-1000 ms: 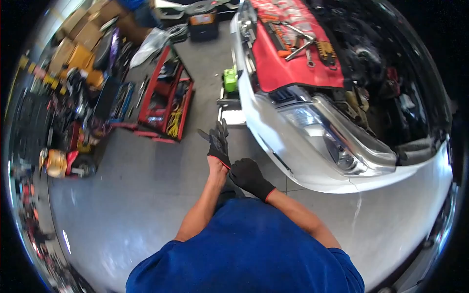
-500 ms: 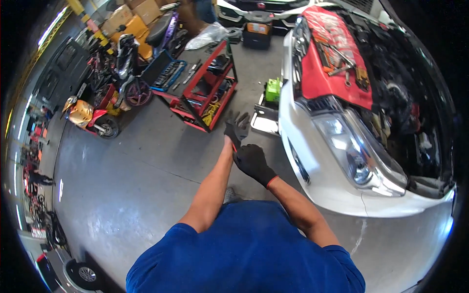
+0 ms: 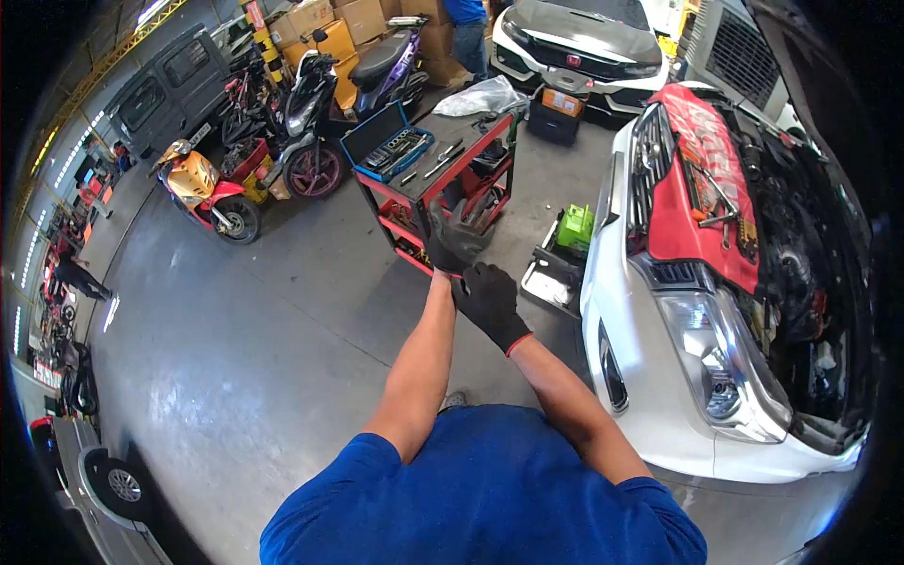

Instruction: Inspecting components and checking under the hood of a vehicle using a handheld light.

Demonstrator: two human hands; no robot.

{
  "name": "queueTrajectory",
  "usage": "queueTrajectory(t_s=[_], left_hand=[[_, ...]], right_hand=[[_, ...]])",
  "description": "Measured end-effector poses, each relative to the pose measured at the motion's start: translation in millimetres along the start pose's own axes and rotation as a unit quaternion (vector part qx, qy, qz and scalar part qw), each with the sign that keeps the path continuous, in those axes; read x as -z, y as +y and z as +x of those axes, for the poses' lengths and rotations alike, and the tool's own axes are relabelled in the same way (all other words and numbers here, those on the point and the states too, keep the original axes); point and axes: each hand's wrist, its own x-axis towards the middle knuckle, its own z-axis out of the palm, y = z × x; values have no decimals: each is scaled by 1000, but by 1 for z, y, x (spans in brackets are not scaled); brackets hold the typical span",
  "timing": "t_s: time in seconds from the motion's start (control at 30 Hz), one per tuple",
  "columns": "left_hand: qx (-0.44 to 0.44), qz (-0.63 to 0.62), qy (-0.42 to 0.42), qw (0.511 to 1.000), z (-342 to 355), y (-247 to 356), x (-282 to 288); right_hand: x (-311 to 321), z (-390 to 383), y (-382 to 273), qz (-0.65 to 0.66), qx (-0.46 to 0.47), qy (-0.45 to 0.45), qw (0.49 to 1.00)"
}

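Both my hands wear black work gloves and are raised in front of my chest. My left hand (image 3: 454,237) has its fingers spread and holds nothing. My right hand (image 3: 490,301) sits just below it at the left wrist, closed on the cuff of the left glove. Beyond the hands stands a red tool cart (image 3: 443,179) with an open blue socket case (image 3: 387,148) on top. To my right is a white car (image 3: 678,348) with its hood up and a red fender cover (image 3: 697,188) carrying hand tools.
A green box (image 3: 576,226) and a metal tray (image 3: 548,278) lie on the floor by the car's bumper. Scooters (image 3: 311,141) and stacked cardboard boxes (image 3: 330,24) stand at the back left, another white car (image 3: 584,38) at the back, a person (image 3: 468,24) beside it.
My view has swung left, so the car has slid right and the cart nearer the centre. My hands stay together, the right one still at the left glove's cuff.
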Motion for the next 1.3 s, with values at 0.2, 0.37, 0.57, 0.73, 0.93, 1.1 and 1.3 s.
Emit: queueTrajectory(t_s=[0.2,0.37,0.57,0.73,0.93,1.1,1.3], left_hand=[[-315,555,132,758,36,17,62],[-302,756,222,537,42,16,71],[-222,610,35,760,12,-26,83],[-107,382,18,918,0,-18,67],[-116,295,469,824,9,-8,6],[-156,715,407,547,5,-23,-7],[-60,801,329,496,1,-32,-3]], right_hand=[[0,37,-9,64,60,30,996],[-14,37,1,270,-19,62,961],[-21,27,6,503,-160,-32,849],[-6,17,19,549,-182,-133,805],[-3,-4,25,307,-204,-12,930],[-7,-3,19,134,-59,119,982],[13,3,10,147,91,33,984]])
